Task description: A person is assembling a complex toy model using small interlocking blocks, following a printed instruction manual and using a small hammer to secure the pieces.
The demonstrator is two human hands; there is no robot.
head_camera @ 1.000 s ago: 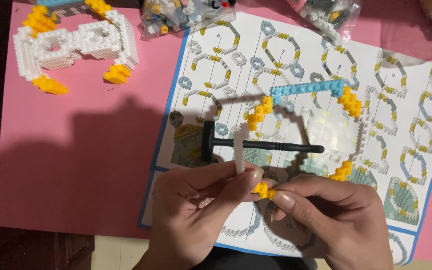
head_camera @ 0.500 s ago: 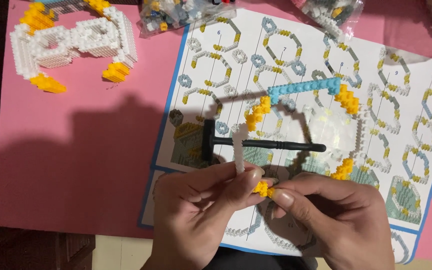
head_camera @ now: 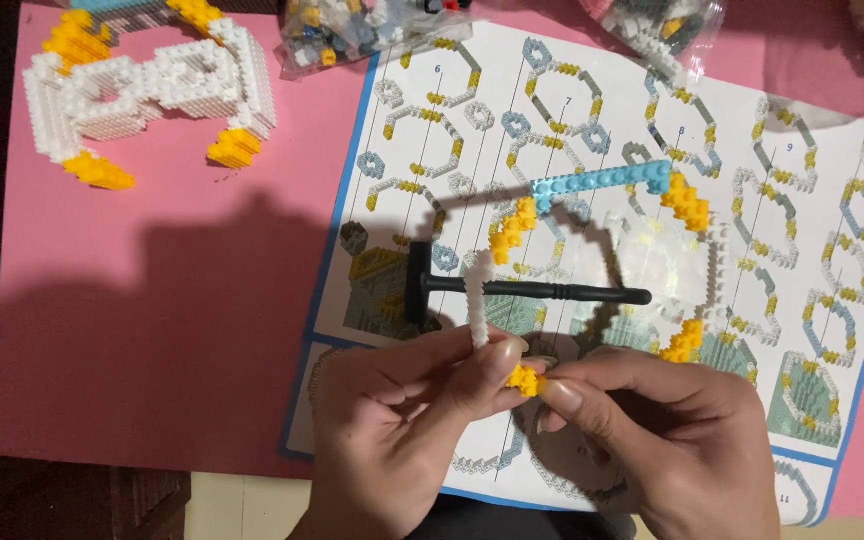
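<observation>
Inspector: Both hands met low over the printed instruction sheet (head_camera: 612, 130); the left hand (head_camera: 392, 440) was closed, thumb and forefinger pinching a small yellow block cluster (head_camera: 525, 380) at the foot of a thin white brick strip (head_camera: 477, 300) rising from it.

Clerk: And the right?

Inspector: The right hand (head_camera: 672, 440) was closed too, fingertips pressed on the same yellow cluster from the other side; I judged a pressing-on step in hand — seating calls for a square, steady squeeze.

Clerk: Surroundings?

Inspector: A black T-handled plastic tool (head_camera: 522, 290) lay just beyond; a white-and-yellow brick model (head_camera: 142, 90) sat well apart on the pink mat (head_camera: 152, 320).
</observation>
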